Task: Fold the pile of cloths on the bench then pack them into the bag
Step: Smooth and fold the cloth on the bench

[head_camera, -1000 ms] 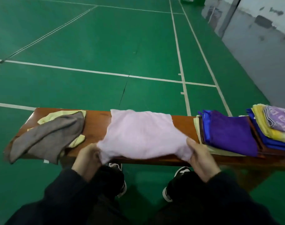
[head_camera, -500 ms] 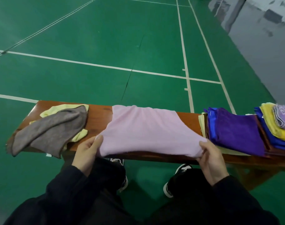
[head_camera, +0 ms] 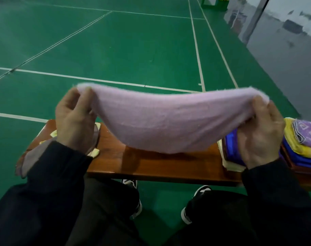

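Note:
A pale pink cloth (head_camera: 165, 121) hangs stretched between my two hands above the wooden bench (head_camera: 161, 164). My left hand (head_camera: 73, 118) pinches its left end, and my right hand (head_camera: 263, 132) pinches its right end. The cloth sags in the middle, its lowest edge just over the bench top. A grey cloth (head_camera: 27, 160) and a yellow one (head_camera: 95, 151) lie on the bench's left end, partly hidden by my left arm. Folded cloths sit at the right: a blue-purple stack (head_camera: 231, 144) behind my right hand, and a yellow and patterned purple stack (head_camera: 303, 135). No bag is in view.
The bench stands on a green court floor (head_camera: 133, 50) with white lines. A grey wall (head_camera: 289, 50) runs along the right side. My knees and shoes (head_camera: 197, 192) are below the bench's near edge.
Both hands have lifted the pink cloth off the bench by its near corners and raised it forward; it was lying flat on the bench before.

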